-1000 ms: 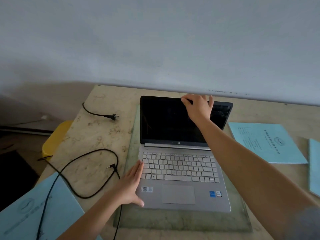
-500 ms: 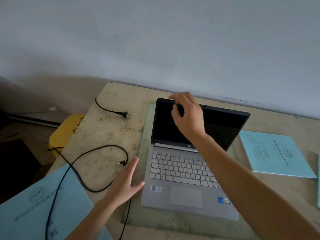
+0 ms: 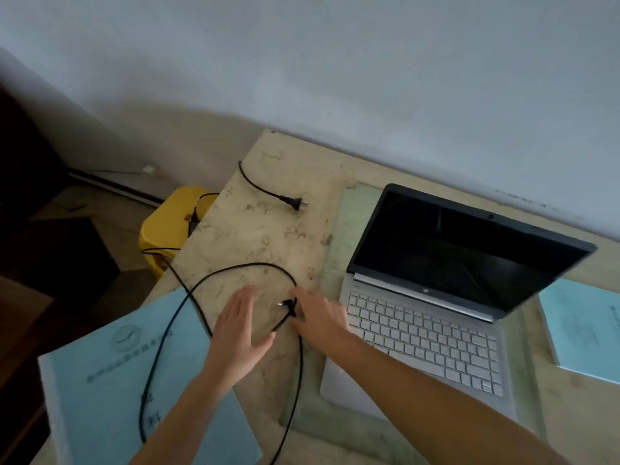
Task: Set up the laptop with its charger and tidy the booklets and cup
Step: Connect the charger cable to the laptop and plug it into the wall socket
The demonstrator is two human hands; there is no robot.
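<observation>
Head view: surface point(image 3: 268, 236) carrying everything.
- Laptop point(image 3: 426, 337) sitting open on green mat point(image 3: 349, 209), right half, screen dark. Likely rigid, weighty, hinge delicate: lifting by base. HP logo showing under screen.
- Left booklet point(image 3: 110, 380) lying at front-left corner, right booklet point(image 3: 583, 330) at right edge. Probably thin, floppy, sliding easily. Emblem and title line too blurred for reading.
- Charger cable point(image 3: 248, 264) looping left of laptop, trailing over left edge. Seeming light, limp, snag-prone: gripping at connector point(image 3: 285, 303).
- Left hand point(image 3: 240, 330) lying flat, fingers straight, holding nothing.
- Right hand point(image 3: 322, 320) touching cable behind connector; whether pinching, cannot tell.

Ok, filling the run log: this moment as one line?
laptop: open, screen dark | left hand: open, by charger cable | right hand: at charger plug, grip unclear
</observation>
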